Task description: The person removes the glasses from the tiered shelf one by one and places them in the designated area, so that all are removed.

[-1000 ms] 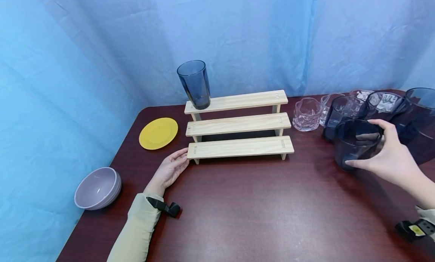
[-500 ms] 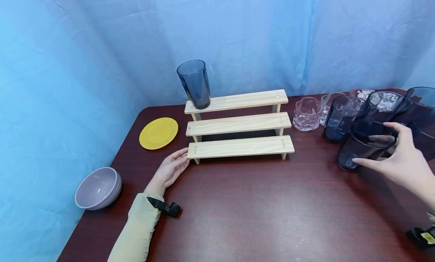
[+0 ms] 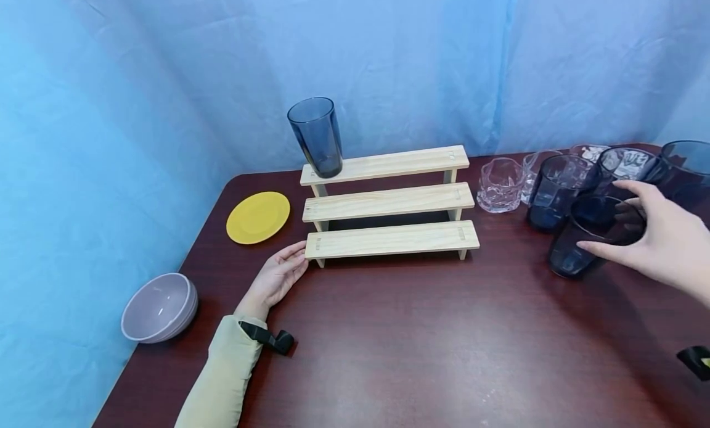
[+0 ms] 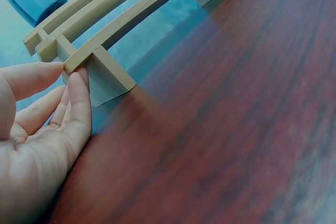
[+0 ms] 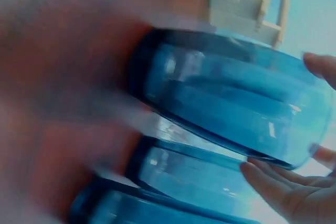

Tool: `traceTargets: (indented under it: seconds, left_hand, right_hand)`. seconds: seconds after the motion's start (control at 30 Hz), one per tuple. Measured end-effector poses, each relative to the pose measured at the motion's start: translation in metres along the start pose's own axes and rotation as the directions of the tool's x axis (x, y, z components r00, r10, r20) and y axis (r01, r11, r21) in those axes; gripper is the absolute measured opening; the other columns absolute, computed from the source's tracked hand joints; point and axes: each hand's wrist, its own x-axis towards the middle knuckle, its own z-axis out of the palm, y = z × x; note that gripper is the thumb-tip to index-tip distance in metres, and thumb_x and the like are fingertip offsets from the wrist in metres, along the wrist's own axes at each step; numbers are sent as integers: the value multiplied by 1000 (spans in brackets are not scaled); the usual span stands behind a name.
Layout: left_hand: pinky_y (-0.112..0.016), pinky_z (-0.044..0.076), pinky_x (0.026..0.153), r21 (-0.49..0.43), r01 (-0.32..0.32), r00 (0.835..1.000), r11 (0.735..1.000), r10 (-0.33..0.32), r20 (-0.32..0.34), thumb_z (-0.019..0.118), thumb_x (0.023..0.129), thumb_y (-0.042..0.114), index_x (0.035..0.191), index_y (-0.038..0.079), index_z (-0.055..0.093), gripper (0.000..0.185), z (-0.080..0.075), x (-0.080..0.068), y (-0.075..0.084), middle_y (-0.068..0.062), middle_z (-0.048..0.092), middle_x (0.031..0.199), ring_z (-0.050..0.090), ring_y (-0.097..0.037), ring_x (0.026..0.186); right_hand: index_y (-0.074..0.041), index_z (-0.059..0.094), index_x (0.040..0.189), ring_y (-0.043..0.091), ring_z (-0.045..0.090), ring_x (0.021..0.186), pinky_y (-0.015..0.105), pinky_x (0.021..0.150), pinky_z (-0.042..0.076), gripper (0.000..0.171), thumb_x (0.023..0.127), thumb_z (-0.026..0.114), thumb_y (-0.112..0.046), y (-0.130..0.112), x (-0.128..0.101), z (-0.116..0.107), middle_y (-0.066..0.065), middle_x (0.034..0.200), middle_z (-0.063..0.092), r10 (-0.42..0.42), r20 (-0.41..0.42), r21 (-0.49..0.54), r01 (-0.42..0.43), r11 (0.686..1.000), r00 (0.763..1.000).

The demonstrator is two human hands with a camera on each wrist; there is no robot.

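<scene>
1. The dark blue glass [image 3: 593,237] stands tilted on the table [image 3: 421,354] at its right side, the right hand [image 3: 660,243] curled round its upper wall, thumb in front.
2. Carrying it well probably calls for a firm hold and a straight lift.
3. The neighbouring dark glasses [image 3: 560,190] and clear tumbler [image 3: 501,185] crowd close behind.
4. The left hand [image 3: 277,277], fingers relaxed, touches the wooden stepped shelf [image 3: 388,240], whose top step bears a tall blue glass [image 3: 316,137].

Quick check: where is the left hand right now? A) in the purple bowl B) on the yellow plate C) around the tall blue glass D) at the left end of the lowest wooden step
D: the left hand lies with its fingertips touching the left end of the lowest step, nothing held.
</scene>
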Motion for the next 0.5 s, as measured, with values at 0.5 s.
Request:
traceTargets:
  seconds: [0.5]
  left_hand:
    - [-15,50,82,-13,12,1000,1000,-12,-2,39,97,-7,147,-5,20,54,0,0,0,6,61,108,61,-3,92]
  right_hand:
    - [6,38,127,54,47,96,66,81,38,91,63,83,-42,-7,25,-25,43,105,49,-125,274,-325,214,921,954]
